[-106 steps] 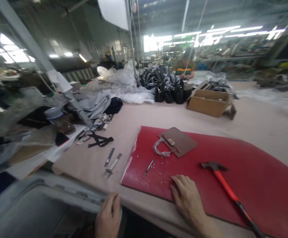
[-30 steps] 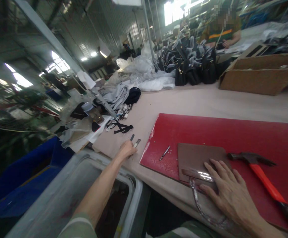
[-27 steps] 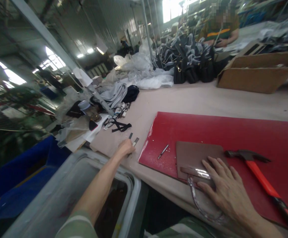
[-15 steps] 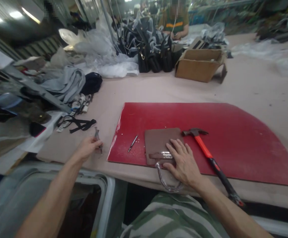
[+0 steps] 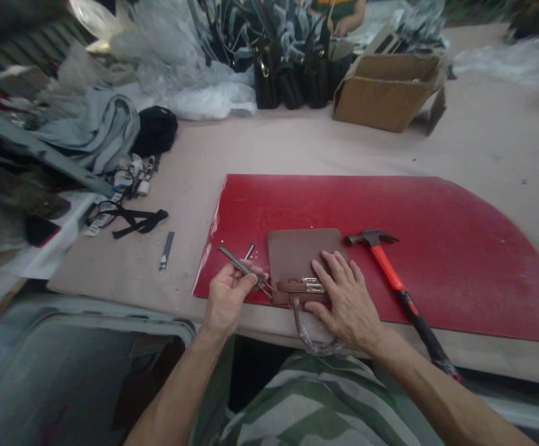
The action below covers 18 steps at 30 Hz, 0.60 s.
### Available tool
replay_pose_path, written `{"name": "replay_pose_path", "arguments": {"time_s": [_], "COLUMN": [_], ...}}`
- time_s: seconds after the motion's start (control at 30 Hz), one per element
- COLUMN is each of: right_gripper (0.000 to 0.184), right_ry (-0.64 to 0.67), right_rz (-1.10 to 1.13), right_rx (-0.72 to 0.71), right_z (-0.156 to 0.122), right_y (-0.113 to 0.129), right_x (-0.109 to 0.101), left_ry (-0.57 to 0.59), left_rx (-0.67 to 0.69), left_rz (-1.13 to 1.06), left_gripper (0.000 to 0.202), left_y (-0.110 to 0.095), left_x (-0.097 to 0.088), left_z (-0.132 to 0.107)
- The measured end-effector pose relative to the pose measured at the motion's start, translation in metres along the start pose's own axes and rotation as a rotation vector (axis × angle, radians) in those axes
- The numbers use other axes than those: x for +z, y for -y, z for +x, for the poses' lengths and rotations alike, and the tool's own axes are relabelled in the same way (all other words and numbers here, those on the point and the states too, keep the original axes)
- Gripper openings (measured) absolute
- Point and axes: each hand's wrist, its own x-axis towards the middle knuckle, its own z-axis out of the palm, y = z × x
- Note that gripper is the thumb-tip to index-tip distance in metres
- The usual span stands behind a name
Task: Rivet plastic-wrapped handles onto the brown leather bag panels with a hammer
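My left hand (image 5: pixel 228 294) grips a slim metal caliper (image 5: pixel 235 259), its thin prongs pointing right at the lower left edge of a brown leather bag panel (image 5: pixel 297 254). My right hand (image 5: pixel 346 294) lies flat with fingers spread on that panel's right side. A strap with a shiny metal buckle (image 5: pixel 313 285) crosses the panel's lower part. From there a plastic-wrapped handle (image 5: pixel 304 331) loops over the table's front edge. Partly behind my left hand rests a thin metal rod (image 5: pixel 249 251). Right of the panel lies a claw hammer (image 5: pixel 388 272) with an orange and black handle.
Everything at the front rests on a red board (image 5: pixel 460 260). To its left are a small flat blade (image 5: pixel 166 252) and black straps (image 5: pixel 139 222). Farther back stand black bags (image 5: pixel 292 74), a cardboard box (image 5: pixel 390 93) and clear plastic wrapping (image 5: pixel 158 68). A person's hands show behind.
My left hand has moved right with the caliper, from the bare table to the panel's left edge. A small blade now shows where it was. My right hand stays put; the view has tilted down.
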Motion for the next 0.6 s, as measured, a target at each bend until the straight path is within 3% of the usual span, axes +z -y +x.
{"name": "replay_pose_path", "arguments": {"time_s": [0.27,0.47,0.6], "right_gripper": [0.076,0.074,0.072], "right_ry": [-0.022,-0.008,-0.006], "right_rz": [0.006,0.029,0.042], "right_rx": [-0.014,0.002,0.002], "right_z": [-0.001,0.0,0.0], "right_y": [-0.001,0.0,0.0], "right_x": [0.003,0.001,0.001], "left_ry": [0.135,0.166,0.156], "left_rx": [0.365,0.455,0.438], "left_rz": [0.43,0.623,0.656], "left_gripper": [0.015,0.013,0.015], "left_y": [0.014,0.024,0.021], "left_x": [0.009,0.006,0.009], "left_z": [-0.003,-0.002,-0.002]}}
